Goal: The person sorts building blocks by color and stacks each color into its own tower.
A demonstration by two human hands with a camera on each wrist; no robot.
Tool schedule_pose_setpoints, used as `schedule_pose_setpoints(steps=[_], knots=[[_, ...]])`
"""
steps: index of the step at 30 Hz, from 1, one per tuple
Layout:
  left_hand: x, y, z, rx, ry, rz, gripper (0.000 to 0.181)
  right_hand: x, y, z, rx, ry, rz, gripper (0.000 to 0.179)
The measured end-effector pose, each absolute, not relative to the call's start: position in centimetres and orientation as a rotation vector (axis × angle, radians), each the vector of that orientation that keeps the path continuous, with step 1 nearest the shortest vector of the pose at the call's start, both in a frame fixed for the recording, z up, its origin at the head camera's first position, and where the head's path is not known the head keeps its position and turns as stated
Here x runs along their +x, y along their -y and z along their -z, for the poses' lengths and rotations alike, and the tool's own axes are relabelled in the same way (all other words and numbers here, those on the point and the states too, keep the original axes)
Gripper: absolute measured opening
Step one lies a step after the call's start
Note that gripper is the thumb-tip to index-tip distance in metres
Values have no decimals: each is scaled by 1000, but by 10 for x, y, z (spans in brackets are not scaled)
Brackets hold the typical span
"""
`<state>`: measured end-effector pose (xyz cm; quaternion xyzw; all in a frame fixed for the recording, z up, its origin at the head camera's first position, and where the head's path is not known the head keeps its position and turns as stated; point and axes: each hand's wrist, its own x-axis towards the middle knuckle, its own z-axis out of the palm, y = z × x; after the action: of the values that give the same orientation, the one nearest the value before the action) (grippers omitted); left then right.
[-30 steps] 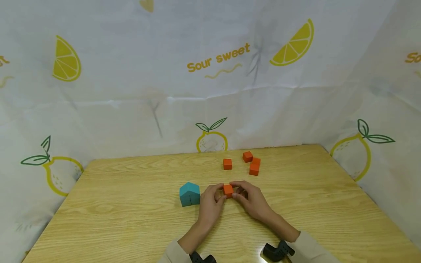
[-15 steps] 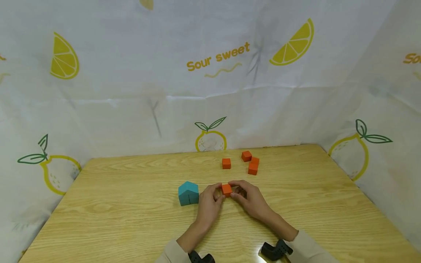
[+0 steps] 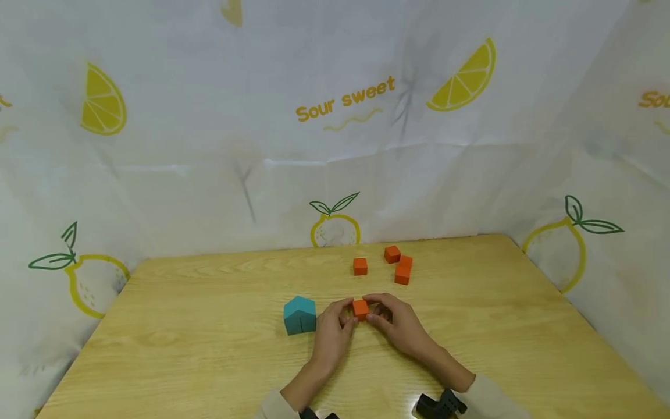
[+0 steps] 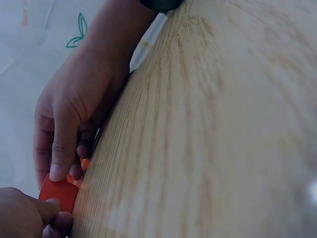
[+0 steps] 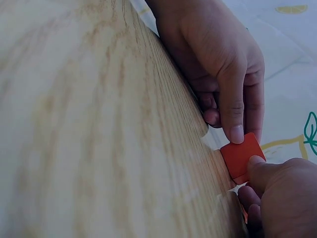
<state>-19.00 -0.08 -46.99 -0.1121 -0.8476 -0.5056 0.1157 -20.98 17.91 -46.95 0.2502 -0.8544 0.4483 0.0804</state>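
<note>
On my feeds, the fingers of the left hand (image 3: 330, 334) and right hand (image 3: 402, 327) pinch an orange cube (image 3: 360, 309) between them, covering parts of its sides; I can't make out whether its underside meets the desk (image 3: 199, 355). The left wrist view cuts the left hand off at the frame. The cube is smooth-faced, the desk streaked with wood grain; a blue, peak-topped piece (image 3: 300, 317) stands just beside the left hand.
</note>
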Motion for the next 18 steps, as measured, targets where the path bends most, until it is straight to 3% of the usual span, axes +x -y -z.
schedule_pose_setpoints(steps=[18], knots=[[-189, 0, 472, -334, 2498, 1466, 37, -209, -179, 475, 773, 2489, -1338, 35]])
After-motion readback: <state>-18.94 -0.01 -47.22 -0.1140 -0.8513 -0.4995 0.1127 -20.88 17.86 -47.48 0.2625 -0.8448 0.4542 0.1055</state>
